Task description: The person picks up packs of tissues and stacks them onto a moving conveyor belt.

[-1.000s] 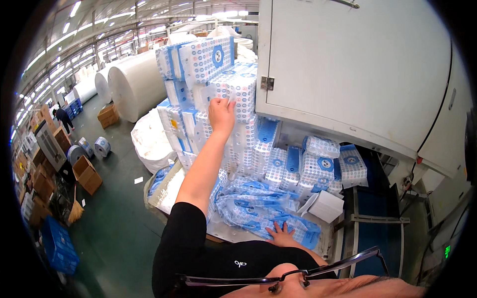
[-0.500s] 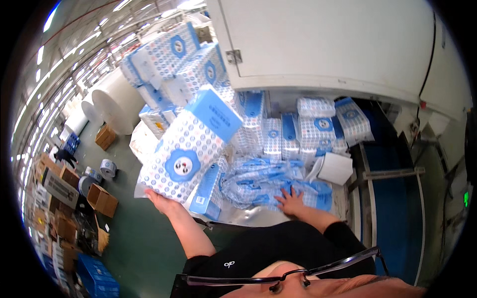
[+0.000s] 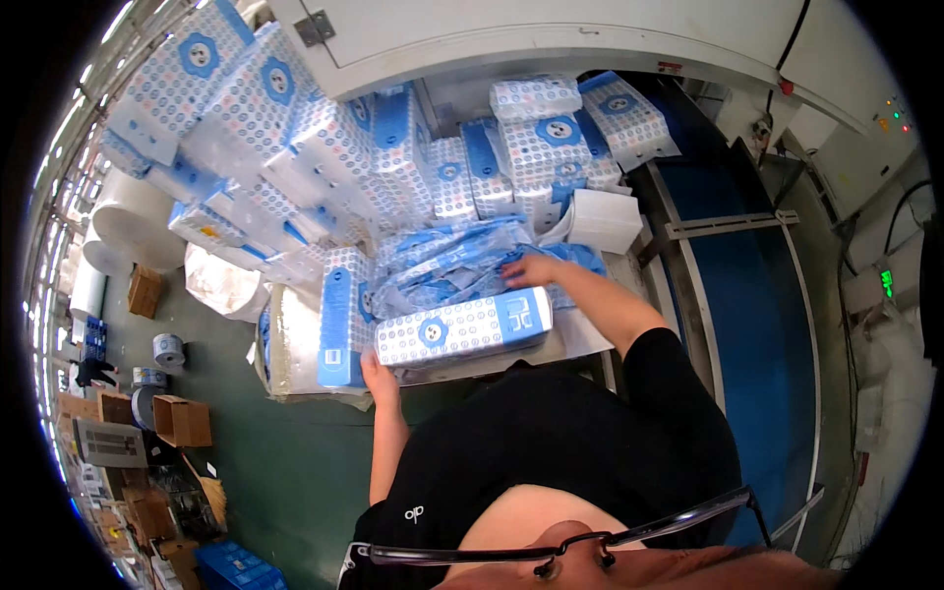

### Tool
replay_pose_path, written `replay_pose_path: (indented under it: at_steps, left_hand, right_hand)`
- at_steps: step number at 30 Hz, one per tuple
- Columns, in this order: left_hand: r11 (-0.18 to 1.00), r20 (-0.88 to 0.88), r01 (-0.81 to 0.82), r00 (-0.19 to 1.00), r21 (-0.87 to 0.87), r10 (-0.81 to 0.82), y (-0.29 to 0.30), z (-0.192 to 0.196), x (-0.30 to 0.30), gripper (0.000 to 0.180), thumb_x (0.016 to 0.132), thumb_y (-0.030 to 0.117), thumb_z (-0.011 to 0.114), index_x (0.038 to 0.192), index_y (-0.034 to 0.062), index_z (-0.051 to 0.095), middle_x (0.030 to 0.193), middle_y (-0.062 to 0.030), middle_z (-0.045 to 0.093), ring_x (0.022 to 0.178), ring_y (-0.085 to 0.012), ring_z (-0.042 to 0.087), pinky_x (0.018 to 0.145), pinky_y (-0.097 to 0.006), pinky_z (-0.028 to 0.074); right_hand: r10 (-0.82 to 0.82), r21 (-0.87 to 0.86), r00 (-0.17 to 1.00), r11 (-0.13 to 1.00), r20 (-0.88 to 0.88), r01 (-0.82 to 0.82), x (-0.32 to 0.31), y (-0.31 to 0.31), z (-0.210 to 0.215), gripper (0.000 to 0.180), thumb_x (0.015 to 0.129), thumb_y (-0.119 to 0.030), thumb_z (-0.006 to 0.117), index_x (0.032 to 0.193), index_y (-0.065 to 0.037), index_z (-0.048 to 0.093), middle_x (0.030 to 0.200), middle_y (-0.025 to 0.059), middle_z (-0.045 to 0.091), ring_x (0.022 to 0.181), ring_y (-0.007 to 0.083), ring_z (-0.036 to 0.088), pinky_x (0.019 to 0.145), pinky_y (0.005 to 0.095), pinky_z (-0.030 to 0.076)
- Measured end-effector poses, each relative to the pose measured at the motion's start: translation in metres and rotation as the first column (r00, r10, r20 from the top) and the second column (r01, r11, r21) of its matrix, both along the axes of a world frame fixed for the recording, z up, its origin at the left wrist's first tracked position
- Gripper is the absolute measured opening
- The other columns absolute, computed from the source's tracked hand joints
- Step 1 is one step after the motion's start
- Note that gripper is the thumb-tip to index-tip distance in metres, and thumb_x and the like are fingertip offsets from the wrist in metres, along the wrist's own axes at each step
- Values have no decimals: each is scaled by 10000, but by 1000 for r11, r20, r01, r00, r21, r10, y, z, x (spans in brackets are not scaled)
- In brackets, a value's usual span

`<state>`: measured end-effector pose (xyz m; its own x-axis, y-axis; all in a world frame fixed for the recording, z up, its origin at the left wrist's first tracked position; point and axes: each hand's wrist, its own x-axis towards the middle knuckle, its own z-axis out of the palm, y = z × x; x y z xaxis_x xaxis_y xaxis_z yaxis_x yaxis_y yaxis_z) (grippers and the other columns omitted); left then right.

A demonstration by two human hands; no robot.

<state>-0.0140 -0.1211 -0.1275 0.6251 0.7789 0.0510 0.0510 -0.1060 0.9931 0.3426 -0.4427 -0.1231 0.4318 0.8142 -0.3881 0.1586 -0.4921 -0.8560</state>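
Note:
A long wrapped pack [image 3: 462, 329], white with small round prints and a blue end, lies across the table's front edge. My left hand [image 3: 379, 378] grips its left end from below, the fingers partly hidden behind it. Just behind the pack spreads a heap of loose blue-and-white printed plastic bags [image 3: 447, 264]. My right hand [image 3: 533, 269] rests at the heap's right side, fingers curled into the film. Another wrapped pack [image 3: 339, 320] stands to the left of the heap, its blue end toward me.
Stacked wrapped packs [image 3: 285, 138] fill the back left, with more packs [image 3: 541, 147] behind the bags. A white block [image 3: 604, 220] sits at the right. A blue conveyor belt [image 3: 747, 344] runs along the right, under a white cabinet [image 3: 551, 29]. Cardboard boxes [image 3: 183, 421] stand on the floor.
The pack in my left hand has come down from a raised, tilted position to lie sideways in front of the bags. My right hand's spread fingers have curled in. My view has shifted right.

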Motion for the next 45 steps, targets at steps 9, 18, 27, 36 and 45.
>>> replay_pose_path:
  at_steps: [9, 18, 27, 36, 45]
  left_hand:
    - [948, -358, 312, 893, 59, -271, -46, 70, 59, 396, 924, 342, 586, 1046, -30, 647, 897, -167, 685, 832, -239, 637, 756, -360, 478]
    - [814, -580, 531, 748, 234, -322, -94, 104, 97, 491, 960, 409, 455, 1122, -32, 595, 1056, -282, 620, 1015, -420, 589, 870, -496, 441]
    - [566, -308, 365, 931, 740, -197, -134, 148, 92, 506, 787, 316, 728, 1157, 11, 565, 1143, -204, 541, 1099, -386, 503, 939, -465, 402]
    - [70, -537, 646, 685, 760, -493, -171, 166, 103, 378, 731, 436, 733, 734, 81, 604, 833, -100, 595, 817, -293, 568, 668, -426, 436]
    - [80, -786, 881, 455, 467, -418, -136, 197, 40, 354, 918, 285, 534, 660, 49, 594, 637, -132, 564, 638, -353, 566, 603, -462, 442]
  right_hand:
    - [547, -129, 781, 835, 303, -535, -82, 56, 148, 495, 750, -408, 681, 1039, -7, 688, 998, 185, 695, 864, 308, 666, 777, 408, 515]
    - [644, -461, 755, 710, 120, -533, -74, 12, 159, 792, 689, -302, 738, 1387, -87, 432, 1303, 190, 547, 1140, 336, 564, 952, 418, 449]
    - [-204, -305, 977, 929, 58, 212, -88, -177, 199, 538, 785, -359, 695, 1247, -105, 585, 1159, 175, 627, 937, 285, 644, 746, 396, 528]
    - [-168, 15, 829, 982, 533, 190, -104, 12, 126, 255, 854, -291, 610, 874, -41, 658, 884, 189, 662, 851, 385, 623, 759, 476, 481]
    - [-470, -26, 629, 789, 620, 614, -23, 40, 75, 239, 862, -268, 563, 917, -59, 667, 966, 177, 677, 897, 384, 637, 777, 497, 497]
